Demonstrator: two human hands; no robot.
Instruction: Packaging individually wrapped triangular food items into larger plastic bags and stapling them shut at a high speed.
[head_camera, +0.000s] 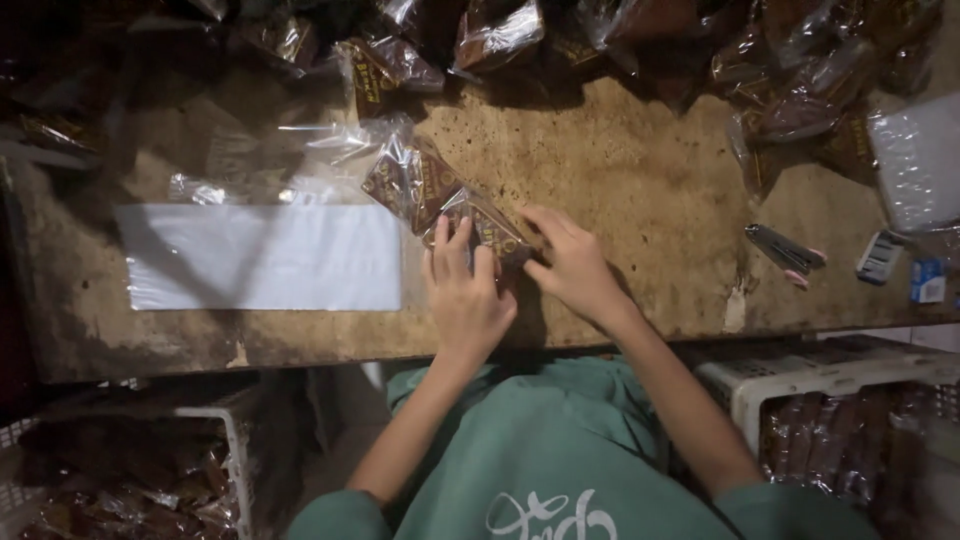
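Left hand (463, 292) and right hand (572, 266) flat, pressing brown packet (480, 228), near table edge (300, 345)

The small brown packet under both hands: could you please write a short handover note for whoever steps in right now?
Left hand: flat on the small brown packet, fingers pressing it to the worktable; no closed grip.
Right hand: fingertips on the packet's right edge, open.
A second clear-wrapped packet lies just above-left, touching it.
Stack of clear flat bags to the left; stapler to the right.
Done: filled packets heaped along the far edge and in the white crate.
Left: the packet in hand is not yet set aside.
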